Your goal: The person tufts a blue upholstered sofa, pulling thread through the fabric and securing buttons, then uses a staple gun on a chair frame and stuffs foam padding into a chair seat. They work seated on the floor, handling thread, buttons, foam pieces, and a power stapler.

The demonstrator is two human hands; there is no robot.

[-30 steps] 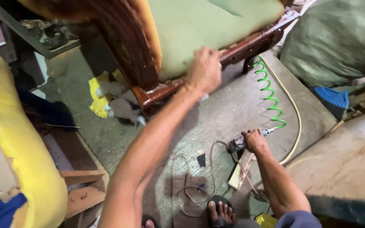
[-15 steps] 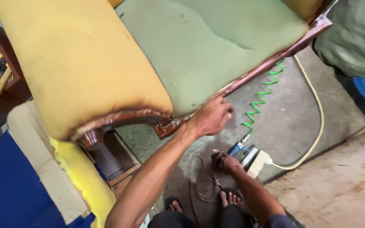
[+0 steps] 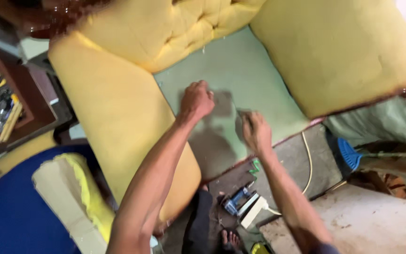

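Grey concrete floor [image 3: 323, 162], wooden shelf [image 3: 5, 108] left with tools, blue broom [image 3: 351, 154] right, blue cushion [image 3: 10, 211] lower left.

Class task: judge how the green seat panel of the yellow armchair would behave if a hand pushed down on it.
The green seat panel looks like thin cloth or foam, so it would probably give rather than stay stiff. Both the left hand and right hand rest on it. The padded yellow armrests look bulky, so the chair seems unlikely to tip.
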